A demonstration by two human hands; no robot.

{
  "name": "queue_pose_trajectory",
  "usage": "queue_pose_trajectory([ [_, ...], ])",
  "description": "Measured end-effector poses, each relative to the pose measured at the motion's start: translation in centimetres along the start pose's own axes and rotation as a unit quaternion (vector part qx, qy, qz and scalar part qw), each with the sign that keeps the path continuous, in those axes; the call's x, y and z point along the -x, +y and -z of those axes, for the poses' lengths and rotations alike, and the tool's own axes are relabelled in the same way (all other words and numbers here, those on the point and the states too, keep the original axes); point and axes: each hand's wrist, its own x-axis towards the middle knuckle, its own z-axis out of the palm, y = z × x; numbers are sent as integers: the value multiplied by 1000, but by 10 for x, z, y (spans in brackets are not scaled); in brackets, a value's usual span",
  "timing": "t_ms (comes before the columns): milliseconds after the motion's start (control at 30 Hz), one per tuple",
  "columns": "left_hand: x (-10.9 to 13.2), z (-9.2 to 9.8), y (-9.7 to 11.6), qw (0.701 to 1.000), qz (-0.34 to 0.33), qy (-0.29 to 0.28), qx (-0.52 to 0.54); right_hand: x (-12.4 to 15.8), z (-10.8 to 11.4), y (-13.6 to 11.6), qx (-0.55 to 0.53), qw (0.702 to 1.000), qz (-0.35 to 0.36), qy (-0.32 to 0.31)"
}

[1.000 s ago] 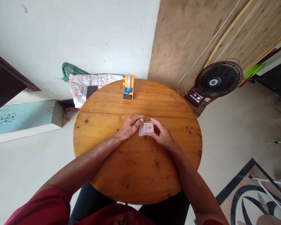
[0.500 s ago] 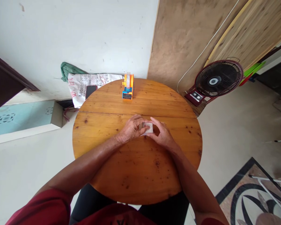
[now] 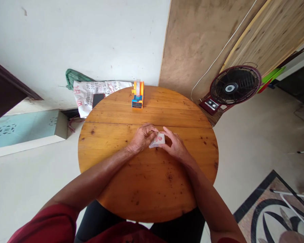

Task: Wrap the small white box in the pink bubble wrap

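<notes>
A small white box with red print [image 3: 160, 138], about the size of a pack of playing cards, is between my hands over the middle of the round wooden table [image 3: 152, 182]. My left hand [image 3: 144, 137] pinches its left end with thumb and fingers, and a clear-looking, wrinkled part shows below that grip. Curved around the right end, my right hand [image 3: 176, 145] has its fingers at the far side and its thumb at the near side. Farther back on the tabletop stands an orange and blue tape dispenser [image 3: 137, 96] with a roll of tape.
A dark red fan [image 3: 230, 88] stands on the floor to the right. Behind the table's left edge lie a white printed sack [image 3: 84, 96] and a green bag [image 3: 77, 77]. Farther left is a pale blue box-like piece [image 3: 22, 130].
My left thumb has drawn back leftward off the box's top, so more of the red print shows. My right hand keeps nearly the same place.
</notes>
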Motion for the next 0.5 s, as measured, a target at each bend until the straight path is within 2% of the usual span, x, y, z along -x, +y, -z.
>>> queue_pose_trajectory([
  [200, 2, 0, 0, 990, -109, -5, -86, 1, 0, 2, -7, 1000, 12, -6],
  [400, 4, -4, -5, 976, -163, 11, -145, 0, 0, 1, -4, 1000, 10, -14],
  [500, 6, -5, -5, 972, -163, 14, -166, 0, 1, -1, -3, 1000, 9, -16],
])
